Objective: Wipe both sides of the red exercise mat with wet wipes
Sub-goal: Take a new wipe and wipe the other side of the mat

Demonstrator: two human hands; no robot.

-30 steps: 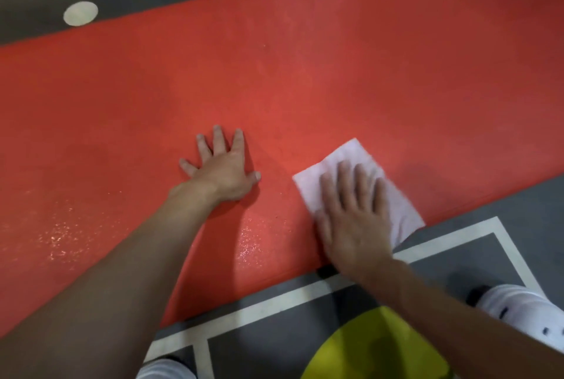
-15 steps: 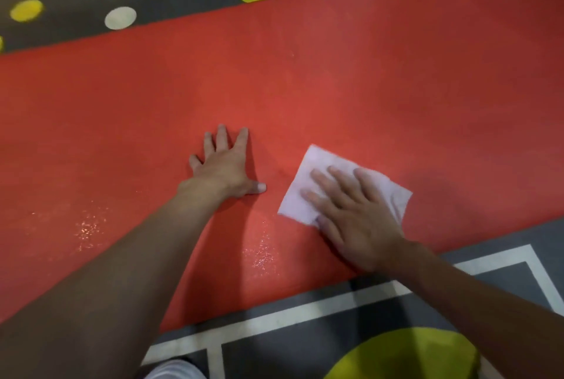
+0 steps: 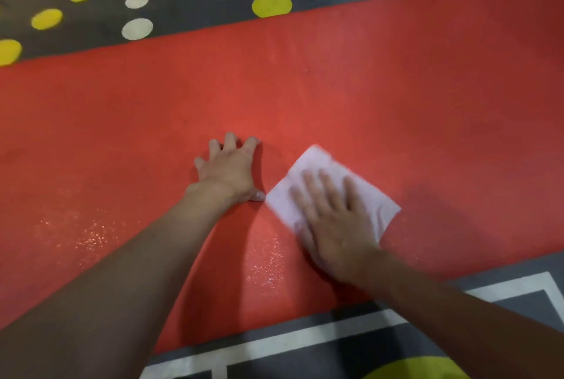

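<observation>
The red exercise mat (image 3: 335, 79) lies flat across the floor and fills most of the view. A white wet wipe (image 3: 308, 165) is spread on it near the front edge. My right hand (image 3: 332, 220) presses flat on the wipe with straight fingers and is blurred by motion. Just left of the wipe, my left hand (image 3: 229, 169) rests flat on the mat with fingers spread, its thumb almost touching the wipe's corner. Wet glistening patches (image 3: 265, 265) show on the mat below and to the left of the hands.
Grey floor with yellow and white dots (image 3: 137, 27) lies beyond the mat's far edge. In front of the near edge run white painted lines (image 3: 274, 345) and part of a yellow circle (image 3: 418, 369).
My right hand has pushed the wipe away from the mat's near edge and a little leftwards, up to my left thumb. My left hand has stayed planted. The view has tilted, showing more dotted floor.
</observation>
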